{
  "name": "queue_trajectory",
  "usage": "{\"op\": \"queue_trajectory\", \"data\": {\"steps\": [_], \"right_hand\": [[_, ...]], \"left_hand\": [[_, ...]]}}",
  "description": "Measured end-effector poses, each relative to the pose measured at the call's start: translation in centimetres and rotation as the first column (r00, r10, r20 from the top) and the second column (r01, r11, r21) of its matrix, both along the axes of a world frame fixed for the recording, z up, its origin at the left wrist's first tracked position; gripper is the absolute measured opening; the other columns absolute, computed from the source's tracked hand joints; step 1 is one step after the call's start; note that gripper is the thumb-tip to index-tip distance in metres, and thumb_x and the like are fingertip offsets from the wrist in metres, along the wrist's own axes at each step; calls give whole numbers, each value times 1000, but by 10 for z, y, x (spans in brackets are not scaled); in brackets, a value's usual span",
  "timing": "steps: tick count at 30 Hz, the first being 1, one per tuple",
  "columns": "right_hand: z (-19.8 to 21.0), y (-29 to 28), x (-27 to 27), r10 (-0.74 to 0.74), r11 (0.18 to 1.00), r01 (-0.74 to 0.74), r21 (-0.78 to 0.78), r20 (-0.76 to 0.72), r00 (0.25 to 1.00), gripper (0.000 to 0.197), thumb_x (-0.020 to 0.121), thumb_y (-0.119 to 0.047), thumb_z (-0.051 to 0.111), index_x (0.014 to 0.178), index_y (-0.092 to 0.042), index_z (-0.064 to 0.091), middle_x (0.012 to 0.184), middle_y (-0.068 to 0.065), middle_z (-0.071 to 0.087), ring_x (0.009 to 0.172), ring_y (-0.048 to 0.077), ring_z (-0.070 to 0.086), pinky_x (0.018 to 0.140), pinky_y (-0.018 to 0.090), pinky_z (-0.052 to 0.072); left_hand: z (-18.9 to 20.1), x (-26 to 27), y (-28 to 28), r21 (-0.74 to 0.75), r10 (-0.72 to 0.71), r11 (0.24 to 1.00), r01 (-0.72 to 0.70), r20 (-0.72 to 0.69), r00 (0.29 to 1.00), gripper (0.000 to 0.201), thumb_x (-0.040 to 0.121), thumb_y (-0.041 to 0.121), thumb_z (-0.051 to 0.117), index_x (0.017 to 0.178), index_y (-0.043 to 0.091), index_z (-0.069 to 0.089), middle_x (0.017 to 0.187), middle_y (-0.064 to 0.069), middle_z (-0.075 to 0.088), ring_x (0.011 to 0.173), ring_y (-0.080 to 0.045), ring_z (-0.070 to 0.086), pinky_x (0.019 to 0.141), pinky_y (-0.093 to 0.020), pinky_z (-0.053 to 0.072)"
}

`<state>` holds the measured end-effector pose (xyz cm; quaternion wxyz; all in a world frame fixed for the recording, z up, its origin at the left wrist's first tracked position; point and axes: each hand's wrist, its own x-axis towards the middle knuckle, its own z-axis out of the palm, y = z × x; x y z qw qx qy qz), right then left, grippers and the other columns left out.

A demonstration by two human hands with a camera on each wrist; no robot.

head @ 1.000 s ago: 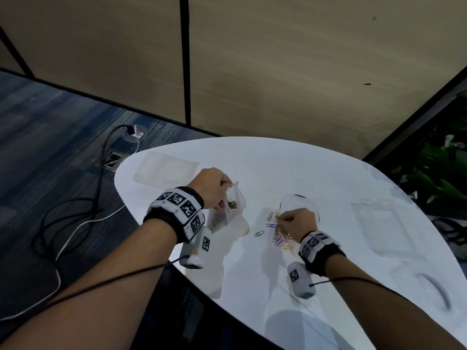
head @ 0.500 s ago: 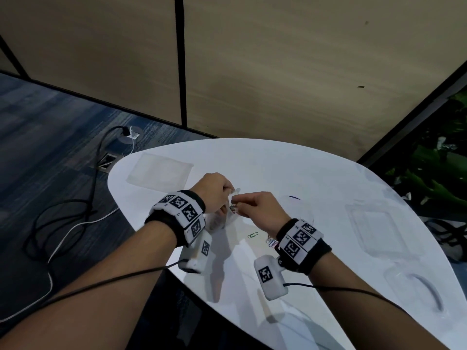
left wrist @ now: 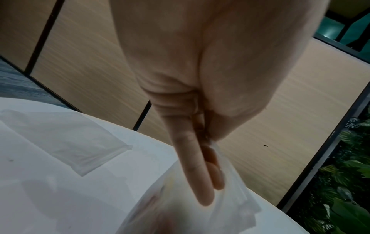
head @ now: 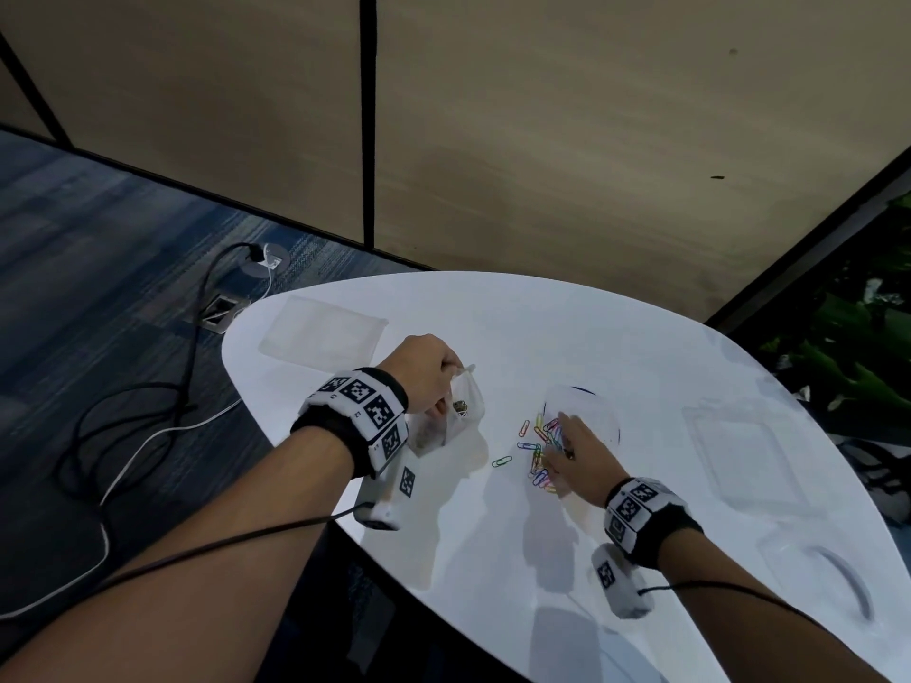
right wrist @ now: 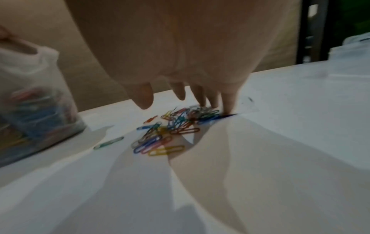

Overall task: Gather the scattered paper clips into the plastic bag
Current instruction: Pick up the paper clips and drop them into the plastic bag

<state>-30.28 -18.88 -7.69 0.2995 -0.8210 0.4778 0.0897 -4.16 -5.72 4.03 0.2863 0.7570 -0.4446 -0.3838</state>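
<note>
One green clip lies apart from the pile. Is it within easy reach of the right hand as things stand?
Probably yes: the green clip lies on bare table between the bag and the pile, with nothing covering it, near the right hand.

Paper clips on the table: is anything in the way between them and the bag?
Nothing visible blocks the way. The paper clips lie under the right hand's fingertips, and only bare white table lies between them and the plastic bag, which the left hand holds. One green clip lies on that stretch.
</note>
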Motion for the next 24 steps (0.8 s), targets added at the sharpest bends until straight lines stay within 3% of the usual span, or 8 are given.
{"op": "queue_trajectory", "data": {"steps": [3, 8, 12, 14, 17, 20, 22, 24], "right_hand": [[2, 8, 17, 163, 986, -160, -48, 54, 985, 68, 87, -26, 53, 149, -13, 28, 149, 7, 32, 134, 32, 33, 112, 45, 33], [3, 19, 23, 515, 791, -577, -202, -288, 807, 85, 77, -10, 57, 151, -17, 16, 155, 6, 12, 125, 33, 35, 102, 41, 42], [-1, 10, 16, 559, 714, -622, -322, -272, 783, 35, 90, -5, 51, 123, -12, 55, 125, 8, 51, 95, 29, 57, 77, 38, 51], [0, 5, 12, 539, 720, -606, -338, -278, 795, 21, 93, -9, 48, 104, -10, 66, 107, 8, 60, 92, 30, 62, 75, 38, 50], [7, -2, 8, 387, 833, -451, -321, -245, 889, 23, 92, -14, 52, 97, -12, 74, 99, 7, 69, 90, 28, 65, 80, 34, 52], [18, -10, 3, 63, 961, -47, -274, 51, 997, 12, 83, -14, 69, 85, -16, 80, 84, 2, 76, 81, 17, 70, 84, 28, 54], [30, -13, 2, -167, 977, 192, -88, 234, 958, 9, 78, -11, 75, 73, -17, 80, 71, 0, 76, 70, 12, 70, 81, 26, 56], [50, -8, 10, -424, 904, 347, 252, 404, 811, 5, 77, -5, 77, 76, -10, 79, 76, 9, 77, 72, 18, 73, 82, 28, 58]], "left_hand": [[1, -2, -1, 0, -16, 1000, 16, 8, 1000, 29, 103, 13, 45, 111, 0, 70, 91, -20, 75, 81, -32, 75, 79, -44, 62], [2, -8, -2, 3, -66, 998, 66, 46, 997, 30, 103, 13, 46, 106, -4, 71, 93, -19, 75, 85, -32, 74, 84, -44, 60], [1, -9, -3, 5, -68, 998, 68, 54, 996, 30, 103, 14, 46, 107, -1, 72, 91, -18, 76, 83, -30, 74, 82, -42, 61], [1, -9, -4, 14, -66, 998, 65, 53, 996, 30, 103, 14, 46, 108, 0, 72, 89, -18, 76, 80, -28, 75, 80, -41, 62], [3, -12, -4, 17, -72, 997, 71, 49, 996, 29, 103, 15, 47, 110, 1, 71, 87, -15, 76, 82, -29, 75, 83, -41, 61], [3, -14, -6, 18, -74, 997, 73, 56, 996, 30, 103, 16, 47, 113, 0, 71, 91, -14, 75, 87, -29, 74, 86, -43, 60], [3, -16, -7, 19, -82, 997, 81, 66, 994, 30, 103, 15, 46, 114, 0, 70, 95, -15, 75, 88, -29, 74, 86, -42, 60], [3, -17, -7, 18, -95, 995, 94, 85, 992, 31, 104, 15, 45, 112, 0, 71, 94, -15, 76, 85, -28, 73, 86, -41, 60]]}}
